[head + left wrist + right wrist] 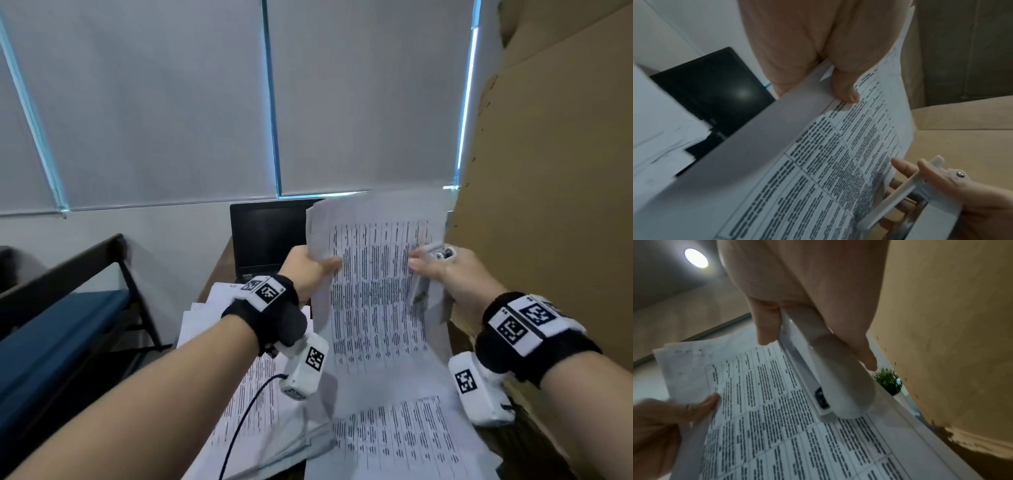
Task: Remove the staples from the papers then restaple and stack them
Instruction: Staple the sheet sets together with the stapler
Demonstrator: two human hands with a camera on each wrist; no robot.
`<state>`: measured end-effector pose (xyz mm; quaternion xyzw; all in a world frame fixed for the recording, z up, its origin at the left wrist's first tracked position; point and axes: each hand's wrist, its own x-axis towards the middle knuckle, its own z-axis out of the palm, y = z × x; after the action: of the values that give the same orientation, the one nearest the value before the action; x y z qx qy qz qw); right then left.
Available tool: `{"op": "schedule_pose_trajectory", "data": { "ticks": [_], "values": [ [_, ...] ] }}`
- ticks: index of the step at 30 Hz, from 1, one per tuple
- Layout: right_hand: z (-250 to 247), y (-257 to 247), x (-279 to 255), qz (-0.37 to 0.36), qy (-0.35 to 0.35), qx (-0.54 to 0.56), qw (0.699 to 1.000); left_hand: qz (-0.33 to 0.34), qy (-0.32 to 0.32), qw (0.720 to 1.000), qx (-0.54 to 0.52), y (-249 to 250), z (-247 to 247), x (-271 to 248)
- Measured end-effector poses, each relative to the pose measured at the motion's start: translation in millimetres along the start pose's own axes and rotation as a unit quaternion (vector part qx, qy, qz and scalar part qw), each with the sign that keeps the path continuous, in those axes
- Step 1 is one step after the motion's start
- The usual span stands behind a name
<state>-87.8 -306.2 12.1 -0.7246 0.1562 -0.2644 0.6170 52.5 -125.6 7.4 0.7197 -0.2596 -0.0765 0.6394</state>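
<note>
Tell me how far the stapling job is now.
Done: printed sheets already lie piled on the desk; whether restapled, I cannot tell. In hand: the left hand pinches a lifted set of papers while the right hand holds a white stapler against it. Left: stapling this set and stacking it.

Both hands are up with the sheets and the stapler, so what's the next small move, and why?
Probably slide the stapler to the sheets' top corner. The left hand pinches their left edge in the air, while the right hand holds the stapler midway down the right edge, away from any corner.
</note>
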Motion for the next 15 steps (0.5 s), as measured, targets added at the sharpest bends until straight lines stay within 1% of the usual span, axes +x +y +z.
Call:
{"op": "schedule_pose_trajectory", "data": {
  "ticks": [1, 3, 5, 6, 9, 13, 15],
  "values": [
    [0, -11, -6, -0.018, -0.001, -0.011, 1.0, 0.023, 0.013, 0.999, -0.021, 12, -1, -1],
    [0, -31, -16, -0.055, 0.021, -0.025, 0.998, 0.063, 0.049, 0.995, -0.06, 32, -2, -6],
    [3, -42, -27, -0.065, 0.025, -0.016, 0.997, 0.085, 0.087, 0.99, -0.07, 37, 0, -9],
    [5, -44, -31, -0.061, 0.017, -0.021, 0.998, 0.09, 0.098, 0.99, -0.056, 36, 2, -11],
    [11, -38, -43, -0.043, 0.001, -0.024, 0.999, 0.065, 0.109, 0.992, -0.008, 24, 14, -18],
    [11, -38, -50, -0.054, 0.018, -0.019, 0.998, 0.062, 0.166, 0.983, -0.041, 26, 22, -22],
    [8, -40, -49, -0.067, 0.037, -0.006, 0.997, 0.08, 0.181, 0.979, -0.056, 29, 23, -20]
  ]
}}
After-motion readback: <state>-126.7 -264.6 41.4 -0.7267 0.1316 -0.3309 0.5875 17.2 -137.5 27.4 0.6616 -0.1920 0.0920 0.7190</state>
